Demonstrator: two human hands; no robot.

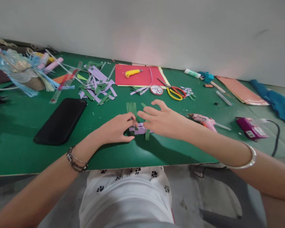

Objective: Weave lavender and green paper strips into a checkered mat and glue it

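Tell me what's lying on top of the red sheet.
A yellow cutter and part of a thin purple strip lie on the red sheet; the tips of the scissors overlap its right side. Whatever is directly beneath them is covered.

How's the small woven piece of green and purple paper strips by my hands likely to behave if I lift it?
The small woven piece of green and purple paper strips would probably feel light and bend easily, since its strips look thin and flat. Its weave may loosen or shift, because green strip ends stick out beyond the purple bands.
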